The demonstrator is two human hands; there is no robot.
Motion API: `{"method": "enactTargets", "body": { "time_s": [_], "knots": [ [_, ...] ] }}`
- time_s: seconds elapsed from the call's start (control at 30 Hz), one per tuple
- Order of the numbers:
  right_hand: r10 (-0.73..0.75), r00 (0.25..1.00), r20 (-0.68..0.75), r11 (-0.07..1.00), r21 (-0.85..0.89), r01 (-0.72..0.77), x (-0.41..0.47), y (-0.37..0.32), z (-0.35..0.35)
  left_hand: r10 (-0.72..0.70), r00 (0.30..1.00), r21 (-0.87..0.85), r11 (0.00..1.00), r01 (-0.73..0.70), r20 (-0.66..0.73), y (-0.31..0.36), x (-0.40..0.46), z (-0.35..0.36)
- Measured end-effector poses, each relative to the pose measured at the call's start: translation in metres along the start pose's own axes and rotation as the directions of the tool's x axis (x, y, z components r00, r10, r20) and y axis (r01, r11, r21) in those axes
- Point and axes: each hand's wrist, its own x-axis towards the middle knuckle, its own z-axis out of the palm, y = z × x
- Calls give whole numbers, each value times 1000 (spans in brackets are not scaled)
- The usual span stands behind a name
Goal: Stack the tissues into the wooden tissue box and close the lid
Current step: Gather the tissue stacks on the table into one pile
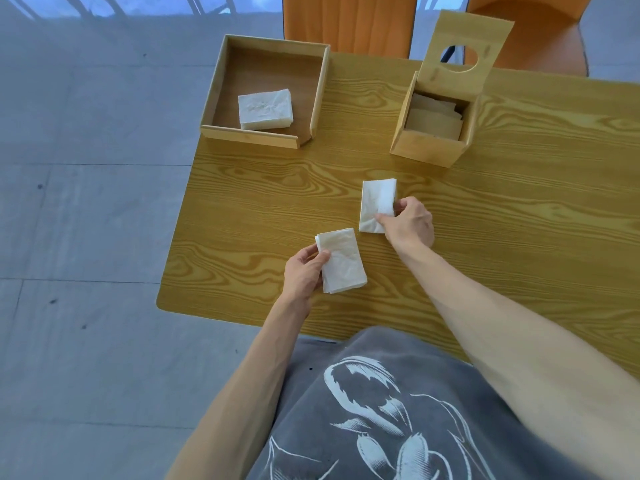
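Note:
The wooden tissue box [424,145] stands at the back right of the table, its lid [464,50] with a round hole tipped up open; folded tissues lie inside it [434,121]. My right hand [410,221] pinches a folded white tissue [375,202] near the table's middle. My left hand [304,271] grips a second folded tissue stack [341,263] closer to me. Both tissues are at the tabletop; whether they rest on it I cannot tell.
A shallow wooden tray [251,136] at the back left holds one more folded tissue stack [265,109]. The wood-grain table [519,209] ends at a rounded left edge over grey floor. Orange chairs [349,22] stand behind it.

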Motion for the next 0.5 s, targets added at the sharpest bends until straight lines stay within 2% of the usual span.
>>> {"method": "enactTargets", "body": {
  "time_s": [0.2, 0.37, 0.5],
  "knots": [
    [77, 997, 25, 935, 346, -81, 7, 19, -13, 0, 1000, -16, 1000, 1, 2, 0, 1, 0],
    [79, 959, 273, 760, 605, -235, -2, 42, -23, 9, 1000, -11, 1000, -9, 1, -1, 2, 1],
    [-21, 915, 403, 677, 679, -283, -21, 50, -24, 9, 1000, -23, 1000, -9, 0, -1, 1, 1]
  ]
}}
